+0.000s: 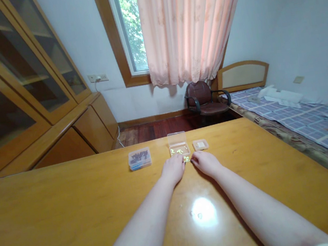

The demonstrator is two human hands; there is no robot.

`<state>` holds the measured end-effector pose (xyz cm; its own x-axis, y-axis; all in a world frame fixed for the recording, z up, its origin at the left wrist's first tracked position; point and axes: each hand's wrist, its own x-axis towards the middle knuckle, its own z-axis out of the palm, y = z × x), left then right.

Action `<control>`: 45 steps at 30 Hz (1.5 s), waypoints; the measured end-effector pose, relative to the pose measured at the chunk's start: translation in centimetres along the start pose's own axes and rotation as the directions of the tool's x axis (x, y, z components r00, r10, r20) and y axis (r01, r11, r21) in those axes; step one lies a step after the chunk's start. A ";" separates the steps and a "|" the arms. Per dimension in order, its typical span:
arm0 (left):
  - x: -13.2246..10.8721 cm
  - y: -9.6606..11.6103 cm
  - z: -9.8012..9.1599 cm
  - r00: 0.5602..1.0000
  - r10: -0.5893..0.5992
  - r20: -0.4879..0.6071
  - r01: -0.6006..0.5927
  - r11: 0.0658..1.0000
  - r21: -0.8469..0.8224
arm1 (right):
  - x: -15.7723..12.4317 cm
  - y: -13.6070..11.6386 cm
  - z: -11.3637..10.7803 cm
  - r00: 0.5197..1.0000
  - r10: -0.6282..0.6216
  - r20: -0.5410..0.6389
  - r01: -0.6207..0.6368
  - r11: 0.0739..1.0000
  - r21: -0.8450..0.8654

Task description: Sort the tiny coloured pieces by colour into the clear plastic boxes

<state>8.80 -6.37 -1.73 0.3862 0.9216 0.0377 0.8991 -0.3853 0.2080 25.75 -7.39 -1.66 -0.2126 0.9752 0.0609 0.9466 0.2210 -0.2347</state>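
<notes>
Both hands reach far across the wooden table [108,201] and nearly meet. Between them lies a small cluster of yellow-green pieces [186,159], too small to name. My left hand [173,169] is closed, with its curled fingertips at the left side of the cluster. Closed as well, my right hand [206,162] has its fingers pinched at the right side. What either hand grips is too small to make out. Just beyond stands a clear plastic box [177,139] with its lid raised and more yellow-green pieces inside.
To the left sits a clear box of dark pieces [139,158]. A smaller clear case [200,145] with something pale inside is at the right. Past the table are an office chair [206,98], a bed [288,108] and a glass-fronted cabinet [21,78].
</notes>
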 end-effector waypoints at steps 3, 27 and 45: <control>-0.1 0.0 -0.2 0.998 -0.061 0.004 0.061 0.998 0.011 | 0.3 0.2 0.4 0.999 -0.014 -0.050 0.016 0.998 0.055; 0.2 -0.3 0.2 0.994 -0.070 0.088 0.064 0.996 0.066 | 1.2 1.0 1.7 0.979 -0.019 -0.203 0.094 0.926 0.365; 1.4 -3.1 -1.0 0.933 -0.329 -0.145 0.294 0.930 -0.219 | 0.7 -1.3 0.9 0.985 -0.171 -0.021 0.172 0.983 0.066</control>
<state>6.35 -3.87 -1.36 0.0346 0.9936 0.1080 0.9049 -0.0770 0.4185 24.14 -7.00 -2.18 -0.3667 0.9226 0.1201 0.8777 0.3859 -0.2842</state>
